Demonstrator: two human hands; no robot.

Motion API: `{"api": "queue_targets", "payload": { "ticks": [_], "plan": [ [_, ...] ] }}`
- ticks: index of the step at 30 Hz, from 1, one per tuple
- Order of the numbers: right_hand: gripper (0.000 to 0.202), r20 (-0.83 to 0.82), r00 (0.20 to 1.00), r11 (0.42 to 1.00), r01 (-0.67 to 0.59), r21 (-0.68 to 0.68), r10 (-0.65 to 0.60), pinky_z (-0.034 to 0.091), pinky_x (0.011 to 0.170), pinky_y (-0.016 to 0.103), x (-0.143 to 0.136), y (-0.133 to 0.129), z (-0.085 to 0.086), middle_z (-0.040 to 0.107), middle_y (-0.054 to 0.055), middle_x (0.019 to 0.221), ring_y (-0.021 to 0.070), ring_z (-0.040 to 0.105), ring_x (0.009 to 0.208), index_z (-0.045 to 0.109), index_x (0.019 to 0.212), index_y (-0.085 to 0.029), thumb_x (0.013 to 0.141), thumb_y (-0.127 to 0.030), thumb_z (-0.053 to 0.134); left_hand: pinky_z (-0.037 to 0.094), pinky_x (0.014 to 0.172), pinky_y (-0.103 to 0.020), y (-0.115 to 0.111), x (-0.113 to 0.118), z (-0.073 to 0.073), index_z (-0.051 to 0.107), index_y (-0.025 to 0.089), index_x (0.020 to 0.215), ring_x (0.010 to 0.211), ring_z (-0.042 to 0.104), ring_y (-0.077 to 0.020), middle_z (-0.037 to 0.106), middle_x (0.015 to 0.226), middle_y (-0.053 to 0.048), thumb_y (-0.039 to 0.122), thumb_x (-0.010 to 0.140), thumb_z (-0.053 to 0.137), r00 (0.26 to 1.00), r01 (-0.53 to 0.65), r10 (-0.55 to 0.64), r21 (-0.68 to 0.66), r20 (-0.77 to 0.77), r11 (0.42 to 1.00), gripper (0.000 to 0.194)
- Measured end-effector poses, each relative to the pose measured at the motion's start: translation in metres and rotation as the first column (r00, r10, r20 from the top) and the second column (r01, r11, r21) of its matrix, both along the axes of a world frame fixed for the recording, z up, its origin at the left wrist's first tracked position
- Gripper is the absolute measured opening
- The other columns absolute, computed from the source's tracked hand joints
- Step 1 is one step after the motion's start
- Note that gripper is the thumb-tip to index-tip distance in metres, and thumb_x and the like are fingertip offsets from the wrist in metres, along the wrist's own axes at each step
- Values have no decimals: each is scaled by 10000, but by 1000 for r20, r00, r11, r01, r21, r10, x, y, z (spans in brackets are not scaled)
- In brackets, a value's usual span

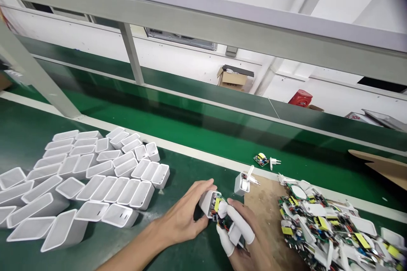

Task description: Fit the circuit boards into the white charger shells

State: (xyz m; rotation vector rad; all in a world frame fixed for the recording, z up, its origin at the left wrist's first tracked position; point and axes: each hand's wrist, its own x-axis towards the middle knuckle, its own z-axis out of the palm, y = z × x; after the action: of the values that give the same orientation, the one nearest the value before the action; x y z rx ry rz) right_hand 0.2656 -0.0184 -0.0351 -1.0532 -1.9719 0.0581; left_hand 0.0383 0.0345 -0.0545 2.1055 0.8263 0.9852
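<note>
My left hand (187,214) is closed around a white plastic charger housing (206,204), whose open end faces right. With white covers on thumb and finger, my right hand (243,230) grips a circuit board (219,209) with a yellow-wrapped part, at the housing's mouth. How far the board sits inside cannot be made out. A white plug piece (235,233) shows below the covered fingers. Just beyond my hands stands another white housing (242,184), with a white plug part (252,175) on top of it.
Many open white housings (104,188) stand in rows at the left. A heap of circuit boards (324,224) lies on the right beside brown cardboard (262,207). One loose board (261,159) rests on the green belt (190,131). A metal frame (132,53) crosses above.
</note>
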Motion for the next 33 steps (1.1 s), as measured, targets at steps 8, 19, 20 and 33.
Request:
{"api": "queue_targets", "payload": {
  "ticks": [8,19,20,33],
  "plan": [
    [655,-23,1000,1000,-11,-8,11,672,968,452,-2,3,-8,705,155,1346,309,744,1188,460,1576,-245,962,-111,645,516,1141,-488,0,0,2,143,315,1673,1376,555,-296,609,1436,-141,28,915,594,1000,30,-30,28,6,999,928],
    [629,-84,994,990,-79,-114,70,641,1024,429,3,3,-15,662,158,1387,288,700,1263,439,1571,-231,981,-102,613,514,1139,-468,-2,0,1,128,333,1678,1389,530,-280,595,1451,-121,14,892,592,998,59,-59,-22,-4,998,966],
    [620,-73,995,989,-75,-125,67,642,1021,427,4,3,-15,661,157,1390,288,699,1264,441,1571,-232,986,-114,612,511,1141,-473,-2,0,1,126,333,1678,1391,528,-282,593,1453,-123,13,891,594,998,59,-59,-26,-6,998,971],
    [640,-91,992,980,-103,-169,88,609,1060,408,5,4,-11,626,159,1419,262,648,1318,392,1591,-218,997,-94,597,525,1124,-472,-1,2,2,146,327,1676,1362,557,-284,603,1443,-123,25,887,616,999,46,-47,-52,-18,998,966]
  ]
}}
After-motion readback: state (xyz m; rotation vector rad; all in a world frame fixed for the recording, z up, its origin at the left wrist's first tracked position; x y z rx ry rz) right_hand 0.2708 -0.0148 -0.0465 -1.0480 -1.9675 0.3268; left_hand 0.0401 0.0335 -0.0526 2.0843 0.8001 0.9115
